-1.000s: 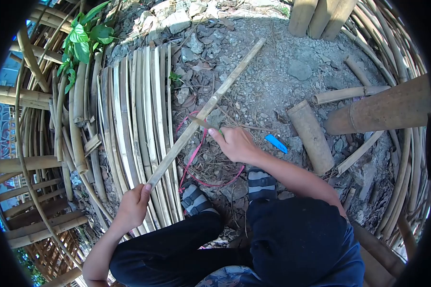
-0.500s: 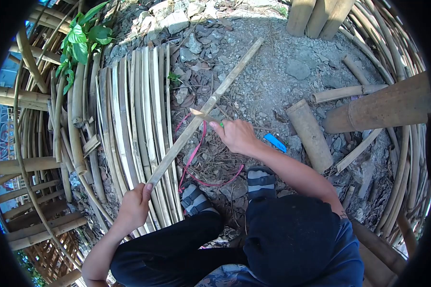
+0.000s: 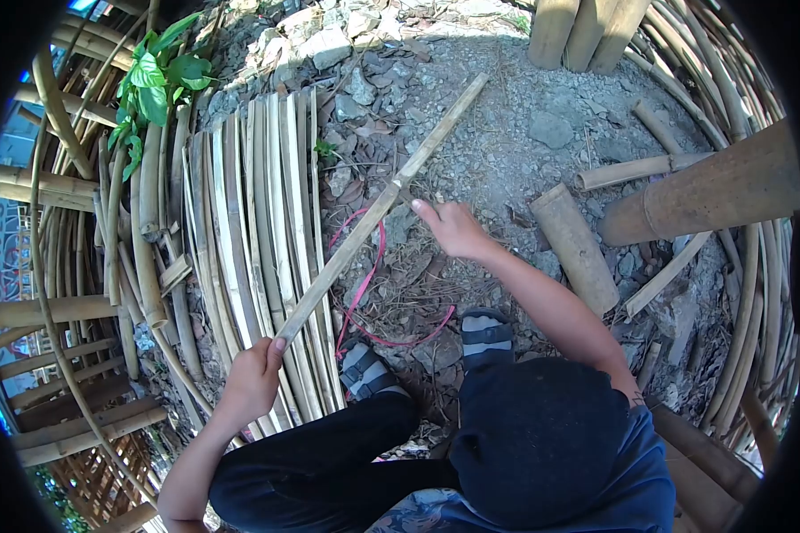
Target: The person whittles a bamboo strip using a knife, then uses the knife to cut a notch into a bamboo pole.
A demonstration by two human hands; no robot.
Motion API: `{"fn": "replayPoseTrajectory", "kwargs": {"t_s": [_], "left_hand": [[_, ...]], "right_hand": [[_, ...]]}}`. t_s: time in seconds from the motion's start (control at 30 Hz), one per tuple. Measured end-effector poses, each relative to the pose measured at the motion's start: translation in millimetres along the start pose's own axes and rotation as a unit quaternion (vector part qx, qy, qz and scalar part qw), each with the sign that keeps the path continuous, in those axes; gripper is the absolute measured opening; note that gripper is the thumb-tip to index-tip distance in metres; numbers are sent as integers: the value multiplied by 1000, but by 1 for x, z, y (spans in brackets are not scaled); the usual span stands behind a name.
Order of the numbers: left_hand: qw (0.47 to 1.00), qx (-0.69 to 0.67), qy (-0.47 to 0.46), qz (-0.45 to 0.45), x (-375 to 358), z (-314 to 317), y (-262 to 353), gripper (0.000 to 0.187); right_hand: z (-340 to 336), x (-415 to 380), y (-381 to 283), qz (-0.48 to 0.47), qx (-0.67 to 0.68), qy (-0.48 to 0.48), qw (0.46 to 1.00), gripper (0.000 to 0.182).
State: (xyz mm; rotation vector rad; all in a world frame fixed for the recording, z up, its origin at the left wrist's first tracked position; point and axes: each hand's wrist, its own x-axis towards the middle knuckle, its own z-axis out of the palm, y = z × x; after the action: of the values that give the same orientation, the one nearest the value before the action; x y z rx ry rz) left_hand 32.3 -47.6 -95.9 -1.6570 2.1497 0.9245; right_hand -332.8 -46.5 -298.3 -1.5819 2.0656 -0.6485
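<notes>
My left hand (image 3: 253, 380) is closed around the lower end of a long split bamboo strip (image 3: 347, 251), which slants up and away to the right. In my right hand (image 3: 454, 229) is a knife (image 3: 406, 193), mostly hidden by the fingers. Its blade lies against the strip at a joint, about two thirds of the way up. Beneath the strip's lower half, a row of similar bamboo slats (image 3: 256, 204) is laid out side by side. A pink plastic ribbon (image 3: 362, 289) curls over the ground between the slats and my right arm.
My sandalled feet (image 3: 487, 338) rest on rubble and dry leaves. To the right lie a short bamboo piece (image 3: 576, 253) and a thick bamboo pole (image 3: 702, 200). Bamboo posts (image 3: 587, 35) stand at the far side. Leaning bamboo and a green plant (image 3: 151, 84) are at left.
My right hand has moved up and right along the strip, bringing the blade to the joint. A blue object near the right forearm is now out of sight. The left hand keeps its hold.
</notes>
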Motion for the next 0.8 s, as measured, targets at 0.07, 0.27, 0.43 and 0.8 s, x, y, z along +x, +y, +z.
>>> {"fn": "replayPoseTrajectory", "kwargs": {"t_s": [0.07,0.27,0.43,0.8], "left_hand": [[1000,-4,7,0,1,-2,1,49],[1000,-7,1,-10,-3,-4,4,49],[1000,-11,-9,-7,-3,-5,2,50],[1000,-12,-19,-18,-2,-5,-1,51]], "right_hand": [[-7,10,2,185,486,-202,830,66],[-6,5,18,245,764,-177,571,63],[9,-13,-3,53,292,23,955,63],[-11,-1,-20,-22,-61,-12,998,60]]}}
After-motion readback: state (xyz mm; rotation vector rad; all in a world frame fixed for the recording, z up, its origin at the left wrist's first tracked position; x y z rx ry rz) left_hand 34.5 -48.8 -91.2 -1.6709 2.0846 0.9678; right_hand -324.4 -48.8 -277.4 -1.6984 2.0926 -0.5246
